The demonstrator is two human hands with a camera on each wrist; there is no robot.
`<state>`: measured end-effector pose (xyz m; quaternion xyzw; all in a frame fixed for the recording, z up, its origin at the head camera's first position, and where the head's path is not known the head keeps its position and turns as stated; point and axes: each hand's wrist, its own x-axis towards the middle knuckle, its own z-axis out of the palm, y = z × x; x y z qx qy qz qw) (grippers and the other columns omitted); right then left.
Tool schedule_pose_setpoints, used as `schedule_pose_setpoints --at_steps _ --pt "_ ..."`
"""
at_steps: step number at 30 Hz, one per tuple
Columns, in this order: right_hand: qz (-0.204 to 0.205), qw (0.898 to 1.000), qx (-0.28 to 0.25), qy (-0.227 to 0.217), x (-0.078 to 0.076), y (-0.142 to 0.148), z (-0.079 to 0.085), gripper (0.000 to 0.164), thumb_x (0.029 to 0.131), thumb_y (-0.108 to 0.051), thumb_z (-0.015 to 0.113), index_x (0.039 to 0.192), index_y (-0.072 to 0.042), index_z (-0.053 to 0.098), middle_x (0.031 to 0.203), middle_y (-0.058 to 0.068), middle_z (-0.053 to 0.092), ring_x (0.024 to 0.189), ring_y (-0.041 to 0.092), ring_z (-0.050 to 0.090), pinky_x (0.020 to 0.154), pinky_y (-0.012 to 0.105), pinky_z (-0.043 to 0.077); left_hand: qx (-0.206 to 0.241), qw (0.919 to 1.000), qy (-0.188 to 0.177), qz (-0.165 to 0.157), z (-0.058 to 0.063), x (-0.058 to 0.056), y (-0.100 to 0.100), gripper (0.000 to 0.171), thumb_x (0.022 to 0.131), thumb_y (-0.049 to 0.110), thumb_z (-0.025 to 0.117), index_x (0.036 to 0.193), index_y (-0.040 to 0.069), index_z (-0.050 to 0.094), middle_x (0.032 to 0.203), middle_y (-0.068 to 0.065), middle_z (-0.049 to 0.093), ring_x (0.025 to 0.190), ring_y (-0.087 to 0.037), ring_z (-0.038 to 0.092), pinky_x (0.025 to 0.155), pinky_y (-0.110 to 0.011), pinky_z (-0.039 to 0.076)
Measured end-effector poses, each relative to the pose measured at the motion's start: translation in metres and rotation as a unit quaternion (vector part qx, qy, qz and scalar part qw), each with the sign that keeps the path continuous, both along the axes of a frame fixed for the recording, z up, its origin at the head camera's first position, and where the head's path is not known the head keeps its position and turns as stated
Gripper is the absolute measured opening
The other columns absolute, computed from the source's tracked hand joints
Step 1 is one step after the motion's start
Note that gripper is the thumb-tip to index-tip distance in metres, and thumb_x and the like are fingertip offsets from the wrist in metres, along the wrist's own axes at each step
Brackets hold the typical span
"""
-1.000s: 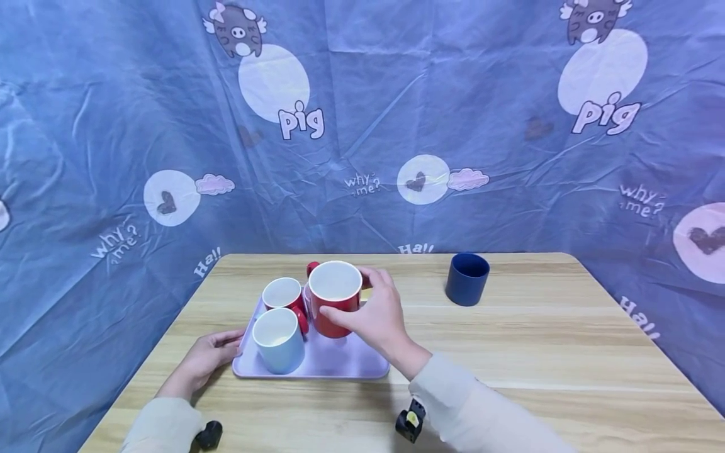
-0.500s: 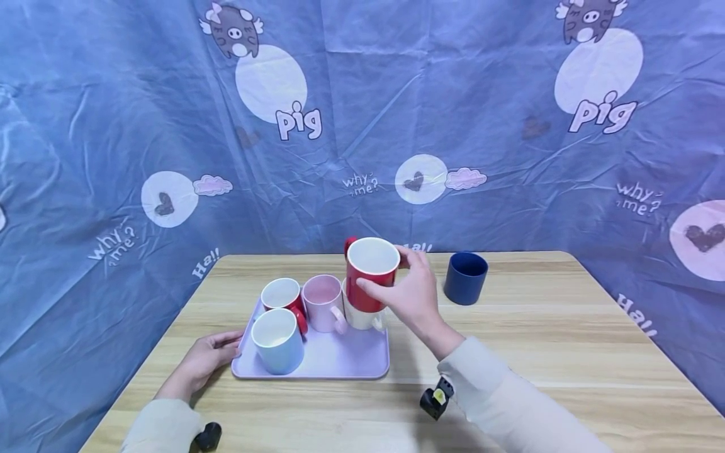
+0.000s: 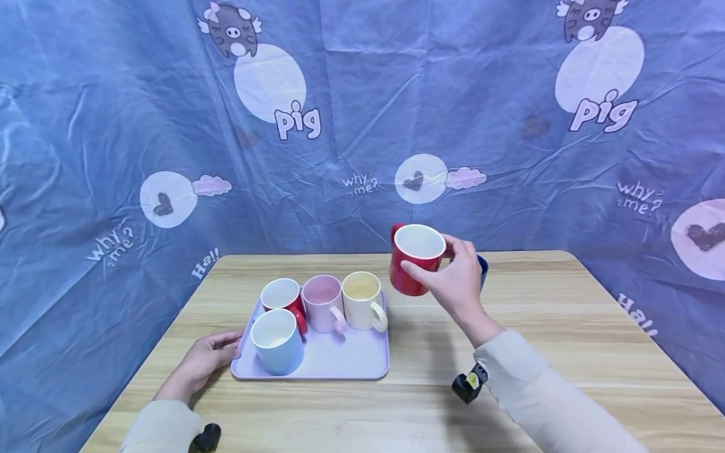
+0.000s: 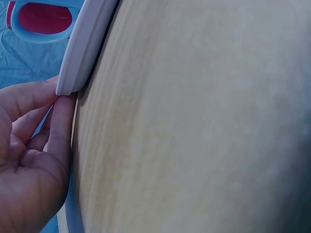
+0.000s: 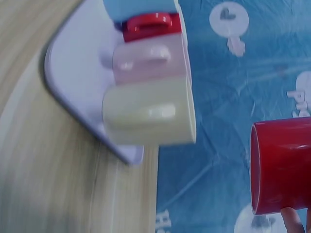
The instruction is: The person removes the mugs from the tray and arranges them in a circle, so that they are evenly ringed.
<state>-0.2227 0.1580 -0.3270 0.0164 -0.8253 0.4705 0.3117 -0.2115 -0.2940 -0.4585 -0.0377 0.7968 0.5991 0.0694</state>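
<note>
My right hand [image 3: 460,277] grips a red mug [image 3: 416,272] with a white inside. The mug is upright in the air, right of the lilac tray [image 3: 345,362], its handle to the left. In the right wrist view the red mug [image 5: 284,167] shows at the right edge with fingertips [image 5: 291,221] against it. My left hand [image 3: 206,360] is at the tray's left edge; the left wrist view shows its thumb and fingers pinching the tray rim [image 4: 80,58]. On the tray stand a light blue mug [image 3: 279,346], another red mug [image 3: 281,296], a pink mug [image 3: 321,308] and a cream mug [image 3: 361,305].
A dark blue cup [image 3: 483,267] stands at the back right, mostly hidden behind my right hand. The wooden table [image 3: 566,352] extends to the right of the tray. A blue printed cloth [image 3: 362,126] hangs behind the table.
My right hand has carried the red mug up and to the right, from over the tray to beyond its right side. The pink and cream mugs have come into full view. My left hand stays put.
</note>
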Motion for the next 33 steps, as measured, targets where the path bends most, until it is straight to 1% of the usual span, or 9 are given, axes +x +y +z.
schedule_pose_setpoints --at_steps 2,5,6,10,14,18,20,26,33 --pt "-0.008 1.0 -0.006 -0.011 -0.001 0.01 0.0 0.079 0.064 -0.039 0.087 0.125 0.0 0.056 0.114 0.013 0.052 0.105 0.026 0.047 0.082 0.043 0.047 0.003 1.0 -0.002 0.006 -0.001 -0.001 0.0 0.049 0.086 -0.006 0.058 0.131 -0.019 0.042 0.122 -0.03 0.056 0.099 -0.011 0.06 0.083 -0.022 0.052" --pt "-0.02 0.999 -0.014 -0.025 -0.003 0.025 -0.002 0.08 0.068 -0.041 0.085 0.129 0.0 0.052 0.118 0.013 0.05 0.109 0.026 0.044 0.082 0.047 0.051 -0.001 1.0 0.0 -0.002 -0.002 -0.001 -0.001 0.049 0.087 -0.006 0.057 0.131 -0.02 0.041 0.124 -0.03 0.055 0.101 -0.012 0.059 0.084 -0.022 0.051" --pt "-0.024 0.999 -0.016 -0.028 -0.003 0.029 -0.002 0.081 0.069 -0.042 0.084 0.13 0.0 0.051 0.119 0.013 0.049 0.11 0.026 0.044 0.083 0.048 0.051 0.0 1.0 -0.001 0.002 -0.002 -0.001 -0.001 0.048 0.087 -0.006 0.057 0.131 -0.019 0.042 0.124 -0.03 0.055 0.101 -0.012 0.059 0.084 -0.022 0.051" --pt "-0.048 0.998 -0.021 -0.039 -0.003 0.048 -0.002 0.082 0.071 -0.043 0.082 0.132 0.0 0.048 0.122 0.014 0.047 0.111 0.027 0.044 0.085 0.048 0.05 -0.001 1.0 -0.001 -0.001 -0.003 -0.001 -0.001 0.048 0.088 -0.006 0.056 0.131 -0.019 0.041 0.124 -0.03 0.055 0.102 -0.013 0.059 0.084 -0.023 0.051" --pt "-0.079 0.996 -0.019 -0.045 -0.004 0.065 -0.003 0.085 0.07 -0.046 0.081 0.133 0.0 0.048 0.122 0.015 0.046 0.11 0.027 0.044 0.084 0.044 0.046 -0.001 1.0 -0.001 -0.001 -0.003 -0.002 -0.001 0.048 0.088 -0.006 0.056 0.132 -0.019 0.041 0.124 -0.03 0.054 0.102 -0.013 0.059 0.085 -0.023 0.051" --pt "-0.105 0.993 -0.015 -0.053 -0.004 0.079 -0.005 0.086 0.07 -0.047 0.081 0.133 0.001 0.048 0.122 0.017 0.046 0.11 0.028 0.043 0.083 0.042 0.042 0.001 1.0 -0.001 0.003 -0.004 -0.002 -0.001 0.048 0.088 -0.006 0.056 0.131 -0.019 0.041 0.124 -0.03 0.055 0.101 -0.012 0.059 0.084 -0.022 0.051" --pt "-0.115 0.992 -0.014 -0.056 -0.005 0.085 -0.006 0.086 0.07 -0.047 0.08 0.133 0.001 0.048 0.122 0.017 0.046 0.111 0.029 0.043 0.083 0.042 0.042 -0.002 1.0 0.001 -0.001 -0.004 -0.001 -0.002 0.048 0.088 -0.006 0.056 0.131 -0.02 0.04 0.124 -0.03 0.055 0.1 -0.011 0.059 0.084 -0.022 0.051" --pt "-0.148 0.987 -0.015 -0.068 -0.005 0.102 -0.013 0.087 0.071 -0.049 0.079 0.135 0.001 0.046 0.124 0.017 0.046 0.111 0.029 0.044 0.084 0.043 0.042 0.003 1.0 -0.001 0.002 -0.004 0.0 -0.001 0.049 0.087 -0.007 0.056 0.131 -0.02 0.041 0.123 -0.03 0.056 0.099 -0.011 0.06 0.084 -0.022 0.051" --pt "-0.185 0.979 -0.035 -0.083 -0.006 0.119 -0.018 0.09 0.07 -0.049 0.079 0.137 0.0 0.044 0.13 0.018 0.043 0.116 0.031 0.043 0.086 0.047 0.041 0.0 1.0 -0.001 0.005 -0.003 0.0 -0.001 0.049 0.087 -0.006 0.057 0.131 -0.02 0.041 0.123 -0.03 0.056 0.101 -0.013 0.059 0.084 -0.023 0.052"
